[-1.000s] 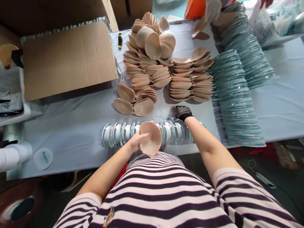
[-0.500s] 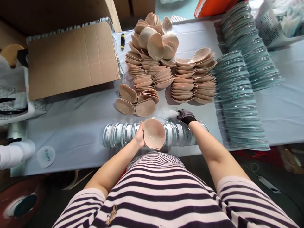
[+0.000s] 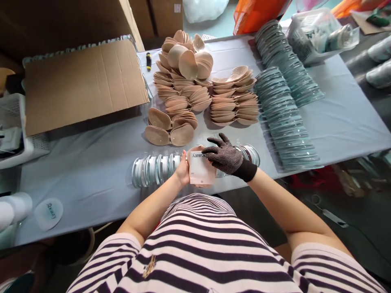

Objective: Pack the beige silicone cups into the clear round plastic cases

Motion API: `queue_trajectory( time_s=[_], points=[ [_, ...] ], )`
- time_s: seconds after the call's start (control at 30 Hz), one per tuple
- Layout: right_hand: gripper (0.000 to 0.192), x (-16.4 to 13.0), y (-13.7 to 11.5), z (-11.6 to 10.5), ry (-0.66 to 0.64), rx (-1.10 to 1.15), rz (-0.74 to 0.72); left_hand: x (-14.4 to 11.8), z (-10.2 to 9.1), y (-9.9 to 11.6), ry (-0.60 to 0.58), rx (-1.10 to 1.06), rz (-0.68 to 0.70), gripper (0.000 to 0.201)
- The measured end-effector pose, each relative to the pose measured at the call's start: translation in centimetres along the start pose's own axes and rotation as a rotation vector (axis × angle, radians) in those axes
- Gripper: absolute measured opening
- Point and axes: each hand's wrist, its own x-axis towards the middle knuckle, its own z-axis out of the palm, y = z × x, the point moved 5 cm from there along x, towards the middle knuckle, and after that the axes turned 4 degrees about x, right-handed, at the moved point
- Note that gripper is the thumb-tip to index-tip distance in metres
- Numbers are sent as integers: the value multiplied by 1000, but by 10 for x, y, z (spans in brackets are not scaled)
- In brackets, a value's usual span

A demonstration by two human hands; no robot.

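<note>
Fingers of the bare left hand (image 3: 183,173) curl around a beige cup (image 3: 200,147) under a white printed packet (image 3: 198,170). Just right of them, the gloved right hand (image 3: 227,157), partly spread, touches the packet's top, grip unclear; stacked cups (image 3: 222,108) lie beyond both hands.

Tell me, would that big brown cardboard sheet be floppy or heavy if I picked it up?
The cardboard sheet would probably stay fairly stiff, since it looks flat, but might bend along its faint creases. It's likely light for its size, as it looks thin. Pushed, it might slide, as nothing visible fastens it.
</note>
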Motion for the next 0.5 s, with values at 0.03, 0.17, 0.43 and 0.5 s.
queue_trajectory(
  time_s=[0.03, 0.17, 0.43, 0.5],
  points=[
    [14, -3, -3, 9, -42, -47, 21, -3, 3, -1, -28, 2, -10, 88],
    [16, -19, -12, 31, -61, -124, 110, -6, 4, -8, 15, 139, 33, 63],
    [17, -61, -3, 29, 213, -104, 475, 2, 11, -32, 59, 268, 27, 43],
    [21, -74, -1, 35, 311, 63, 486, 6, 13, -36, 112, 283, 82, 44]
  ],
)
